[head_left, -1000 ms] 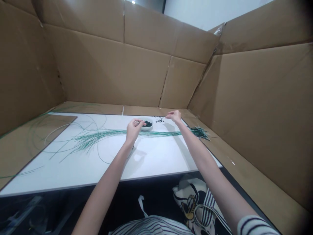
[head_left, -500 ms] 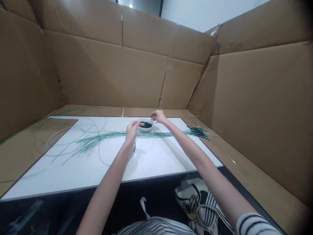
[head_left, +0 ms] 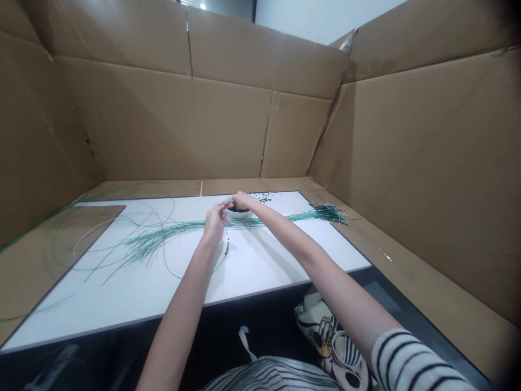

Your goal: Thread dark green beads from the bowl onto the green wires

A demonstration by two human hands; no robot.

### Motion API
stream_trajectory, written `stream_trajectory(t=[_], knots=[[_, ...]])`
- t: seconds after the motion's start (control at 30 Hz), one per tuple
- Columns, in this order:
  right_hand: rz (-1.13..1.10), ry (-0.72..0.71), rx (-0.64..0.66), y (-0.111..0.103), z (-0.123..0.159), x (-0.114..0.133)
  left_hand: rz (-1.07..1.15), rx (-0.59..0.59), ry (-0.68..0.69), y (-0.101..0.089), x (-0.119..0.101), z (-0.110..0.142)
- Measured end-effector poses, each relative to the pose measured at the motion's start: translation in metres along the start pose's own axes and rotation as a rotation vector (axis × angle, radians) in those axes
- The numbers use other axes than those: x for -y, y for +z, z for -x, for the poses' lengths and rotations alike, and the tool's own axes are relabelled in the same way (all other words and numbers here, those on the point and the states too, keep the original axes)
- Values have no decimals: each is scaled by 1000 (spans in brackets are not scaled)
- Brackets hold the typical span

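My left hand (head_left: 215, 221) pinches a thin wire beside the bowl. A short row of small black beads (head_left: 227, 248) sits on the wire's curve, which hangs below and to the right of that hand. My right hand (head_left: 242, 201) reaches down into a white bowl (head_left: 239, 215) of small black pieces. Its fingers are bunched, and their tips are hidden in the bowl, so what they hold cannot be made out. Under both forearms, a long bundle of green wires (head_left: 154, 238) lies across the white board (head_left: 260, 266).
Loose black beads (head_left: 264, 197) are scattered behind the bowl. The bundle's dense dark end (head_left: 331, 213) lies at the board's right edge. Stray wires curl at the left. Cardboard walls (head_left: 163, 119) enclose the board, and a patterned cloth bag (head_left: 325, 336) is below its front edge.
My right hand has moved left and down from above the bowl into it. My left hand has shifted slightly, and its fingers are more curled. The view has tilted a little.
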State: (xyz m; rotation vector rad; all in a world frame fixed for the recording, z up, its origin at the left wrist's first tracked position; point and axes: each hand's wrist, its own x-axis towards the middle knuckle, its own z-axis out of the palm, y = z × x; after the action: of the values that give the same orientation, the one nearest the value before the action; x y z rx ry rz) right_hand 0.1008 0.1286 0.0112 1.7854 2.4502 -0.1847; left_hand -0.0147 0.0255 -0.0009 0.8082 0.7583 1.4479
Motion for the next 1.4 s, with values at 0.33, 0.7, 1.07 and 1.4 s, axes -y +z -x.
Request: stream_trajectory(t=[0.33, 0.7, 1.07, 1.4], knots=[[-164, 22, -17, -11, 14, -1, 101, 11, -69, 4, -3, 2], [-544, -94, -336, 4, 40, -15, 5, 7, 67, 4, 1, 5], [-1556, -281, -506, 25, 83, -1, -385, 48, 241, 0, 13, 2], [-1307, -394, -296, 18, 100, -19, -878, 186, 351, -3, 16, 5]])
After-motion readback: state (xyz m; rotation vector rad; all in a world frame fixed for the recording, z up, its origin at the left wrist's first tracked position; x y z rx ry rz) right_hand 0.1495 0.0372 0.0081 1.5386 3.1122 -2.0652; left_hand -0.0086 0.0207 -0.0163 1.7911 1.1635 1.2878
